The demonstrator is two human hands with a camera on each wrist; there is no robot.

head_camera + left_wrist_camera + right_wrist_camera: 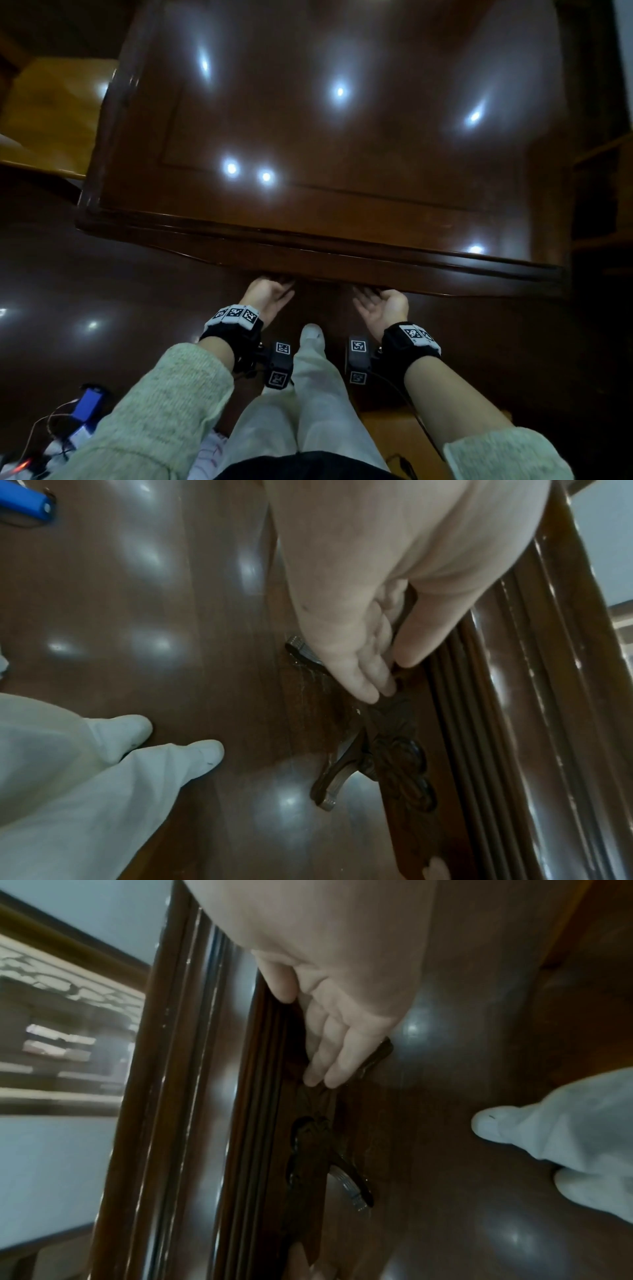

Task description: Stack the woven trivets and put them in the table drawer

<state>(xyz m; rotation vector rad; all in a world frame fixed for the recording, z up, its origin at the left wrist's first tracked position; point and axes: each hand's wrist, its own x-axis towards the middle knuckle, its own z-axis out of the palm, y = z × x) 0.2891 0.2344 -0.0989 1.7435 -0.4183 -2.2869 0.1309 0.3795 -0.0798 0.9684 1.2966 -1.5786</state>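
Here, the drawer front [394, 723] under the desk [325, 137] is being touched by both hands. Left hand [269, 295] and right hand [383, 306] — fingers [359, 674] straight, together — are being held against the handles.

Head looks down; wrist views close, sharing the drawer front [404, 750].
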